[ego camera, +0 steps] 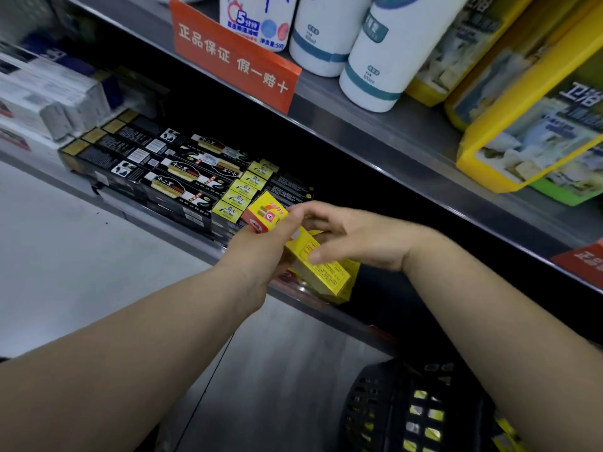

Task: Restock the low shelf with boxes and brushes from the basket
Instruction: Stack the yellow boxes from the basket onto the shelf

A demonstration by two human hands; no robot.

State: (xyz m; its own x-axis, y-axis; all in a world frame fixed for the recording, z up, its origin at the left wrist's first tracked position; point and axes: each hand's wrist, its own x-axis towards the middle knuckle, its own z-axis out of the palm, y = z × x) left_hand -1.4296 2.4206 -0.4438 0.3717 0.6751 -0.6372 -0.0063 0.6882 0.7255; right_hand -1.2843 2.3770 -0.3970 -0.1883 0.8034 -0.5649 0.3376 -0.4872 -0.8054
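1. Basket (368, 406) sits under the right wrist, yellow packs inside.
2. Yellow box (321, 272) is over the low shelf's (352, 321) front edge, between both hands.
3. Left hand (257, 252) grips its red-printed end, fingers curled round.
4. Right hand (355, 236) pinches it, thumb on the near face.
5. Black boxes (156, 164) lie just beyond the left fingertips.

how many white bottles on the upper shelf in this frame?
3, in a row on the upper shelf: left bottle with the blue "5" label, middle bottle, right bottle beside the yellow packs. More may be hidden behind them or out of frame.
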